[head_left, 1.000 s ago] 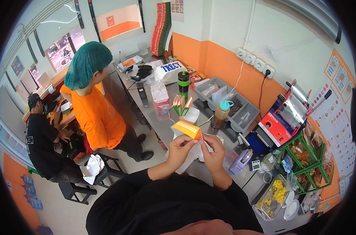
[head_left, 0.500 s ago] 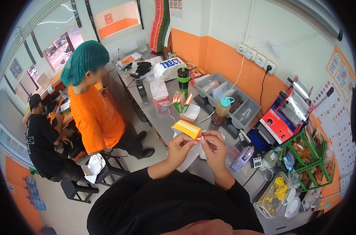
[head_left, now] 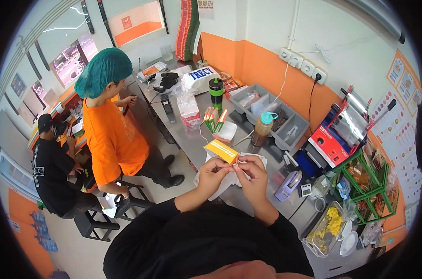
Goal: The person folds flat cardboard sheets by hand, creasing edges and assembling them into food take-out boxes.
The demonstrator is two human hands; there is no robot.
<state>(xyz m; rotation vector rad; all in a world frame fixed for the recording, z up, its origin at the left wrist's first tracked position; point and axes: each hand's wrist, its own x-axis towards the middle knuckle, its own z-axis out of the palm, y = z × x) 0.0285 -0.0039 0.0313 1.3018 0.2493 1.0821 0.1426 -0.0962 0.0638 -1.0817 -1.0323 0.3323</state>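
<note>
A small yellow and orange carton [head_left: 221, 151] with rows of white marks is held up over the steel table's near edge. My left hand [head_left: 213, 174] pinches its lower edge. At its right end, the fingertips of my right hand [head_left: 251, 172] press on a folded corner, close beside the left fingertips. Behind the carton stands an open paper box [head_left: 225, 132], with several green and orange folded cartons [head_left: 214, 122] next to it. White paper [head_left: 227, 186] lies under my hands.
A bottle with a blue lid [head_left: 264, 129], a grey divided tray [head_left: 271, 116], a purple tape dispenser [head_left: 288, 185] and a red sealing machine [head_left: 334, 139] stand to the right. A person in orange [head_left: 111, 139] stands at left, another person in black [head_left: 53, 172] beyond.
The person in orange has turned somewhat, one hand now over the stool and the other out toward the table. My hands and the carton have hardly moved.
</note>
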